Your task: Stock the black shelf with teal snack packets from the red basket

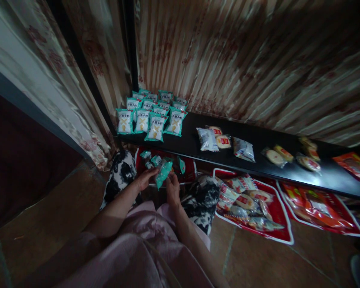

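Between my hands is a teal snack bag (163,174), held over a red basket (189,168) below the shelf edge. My left hand (147,179) has its fingers closed on the bag's left side. On the other side, my right hand (173,186) grips the bag's right edge, its fingertips partly hidden. Several more teal packets (156,161) lie in the basket beneath. Up on the black shelf (186,138), matching teal and white snack bags (156,126) stand upright in close rows at the left end.
Further right on the shelf are silver-white packets (208,139), wrapped round biscuits (274,157) and an orange packet (355,166). A red basket of mixed snacks (283,214) and another with orange packets (355,224) sit lower right. Pleated curtain (228,60) hangs behind; a dark post (132,48) rises left.
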`<state>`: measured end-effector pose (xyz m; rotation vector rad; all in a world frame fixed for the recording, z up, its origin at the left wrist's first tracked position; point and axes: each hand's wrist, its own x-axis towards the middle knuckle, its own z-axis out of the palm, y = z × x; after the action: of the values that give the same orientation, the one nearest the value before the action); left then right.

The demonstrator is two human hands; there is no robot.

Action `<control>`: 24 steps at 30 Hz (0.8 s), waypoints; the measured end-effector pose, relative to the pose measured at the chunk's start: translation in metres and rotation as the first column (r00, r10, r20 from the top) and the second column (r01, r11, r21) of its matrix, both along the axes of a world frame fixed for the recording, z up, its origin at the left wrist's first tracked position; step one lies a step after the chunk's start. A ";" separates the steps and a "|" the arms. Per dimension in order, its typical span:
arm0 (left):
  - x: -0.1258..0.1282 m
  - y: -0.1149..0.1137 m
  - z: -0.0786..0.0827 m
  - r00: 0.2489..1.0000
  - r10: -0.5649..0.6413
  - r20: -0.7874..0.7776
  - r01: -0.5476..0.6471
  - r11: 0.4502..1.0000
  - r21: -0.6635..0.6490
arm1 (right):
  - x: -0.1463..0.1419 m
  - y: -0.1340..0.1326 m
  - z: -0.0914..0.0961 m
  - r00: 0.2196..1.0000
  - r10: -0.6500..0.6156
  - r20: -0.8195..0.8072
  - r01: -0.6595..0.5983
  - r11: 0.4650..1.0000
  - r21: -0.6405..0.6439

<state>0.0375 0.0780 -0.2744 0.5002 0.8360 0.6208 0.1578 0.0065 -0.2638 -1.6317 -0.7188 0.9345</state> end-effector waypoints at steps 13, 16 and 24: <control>0.004 -0.004 0.005 0.981 -0.055 -0.189 0.079 0.990 0.119 | 0.000 -0.009 0.015 0.996 0.084 -0.025 -0.084 0.996 -0.006; 0.004 -0.005 0.007 0.981 -0.060 -0.183 0.085 0.988 0.132 | 0.002 -0.009 0.018 0.994 0.098 -0.046 -0.100 0.994 -0.034; 0.012 0.000 0.015 0.992 -0.106 -0.064 0.113 0.986 0.123 | 0.014 -0.006 0.025 0.999 0.036 -0.009 -0.037 0.992 -0.119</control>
<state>0.0492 0.0775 -0.2597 0.6773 0.8209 0.5623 0.1713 0.0005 -0.2390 -1.7234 -0.7013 1.0257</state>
